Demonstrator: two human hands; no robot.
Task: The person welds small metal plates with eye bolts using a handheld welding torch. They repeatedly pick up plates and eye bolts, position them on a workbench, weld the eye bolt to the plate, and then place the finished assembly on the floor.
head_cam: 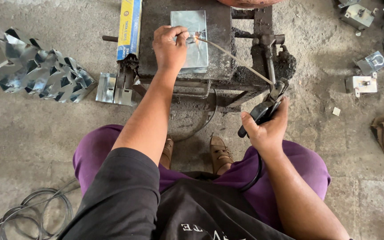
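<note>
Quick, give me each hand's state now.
Left hand: closed, pressing on the metal box.
Right hand: closed, holding the electrode holder.

- Your left arm reaches forward, nearly straight, the dark sleeve ending above the elbow and the forearm bare.
- Your left hand (pixel 170 46) is held palm down, knuckles up, the fingers curled in and the thumb and forefinger pinched together at the right side of the hand.
- Your right arm is bent at the elbow, kept closer to your body, the bare forearm rising from the lower right.
- Your right hand (pixel 265 129) is wrapped in a fist around a dark grip, thumb on the near side, the wrist cocked slightly up and to the left.
- Your two hands are well apart, the left ahead of the right.
- Your knees are spread, and both feet show between them.
</note>
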